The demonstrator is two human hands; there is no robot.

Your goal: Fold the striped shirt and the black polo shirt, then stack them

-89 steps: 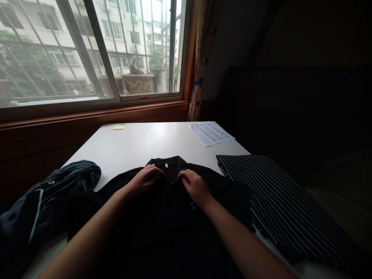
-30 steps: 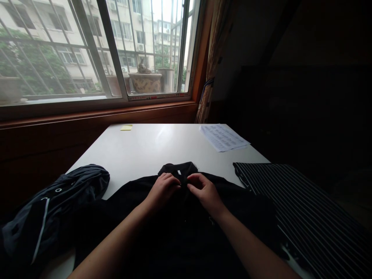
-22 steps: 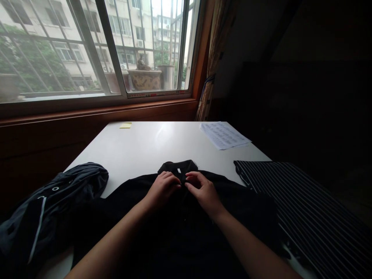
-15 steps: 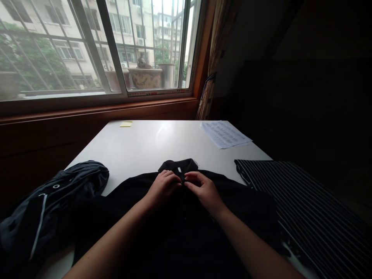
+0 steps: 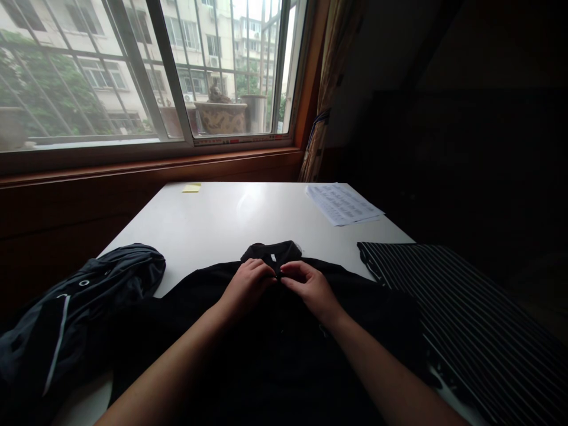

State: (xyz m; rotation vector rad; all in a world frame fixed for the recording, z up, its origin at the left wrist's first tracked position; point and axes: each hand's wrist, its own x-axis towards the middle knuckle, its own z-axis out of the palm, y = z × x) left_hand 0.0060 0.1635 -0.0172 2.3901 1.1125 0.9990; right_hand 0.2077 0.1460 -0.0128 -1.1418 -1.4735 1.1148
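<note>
A black collared shirt (image 5: 266,349) lies spread out in front of me, its collar (image 5: 290,251) towards the far side and a small white label inside the neck. My left hand (image 5: 249,285) is closed on the left front edge of the shirt just below the collar. Facing it, my right hand (image 5: 313,291) pinches the right front edge, thumb and forefinger together. The fingertips of both hands nearly meet at the neck opening. Whether a button sits between them is too dark and small to tell.
The white table (image 5: 213,219) carries everything. A dark blue-grey garment (image 5: 119,275) is bunched at the left, and a black striped garment (image 5: 444,296) lies at the right. Printed sheets (image 5: 341,204) and a yellow sticky note (image 5: 191,188) are at the back, below a barred window (image 5: 213,71).
My hands came closer together at the neck opening, bringing the two front edges near each other. The view has turned slightly right. Over the last half second only my fingers shifted slightly.
</note>
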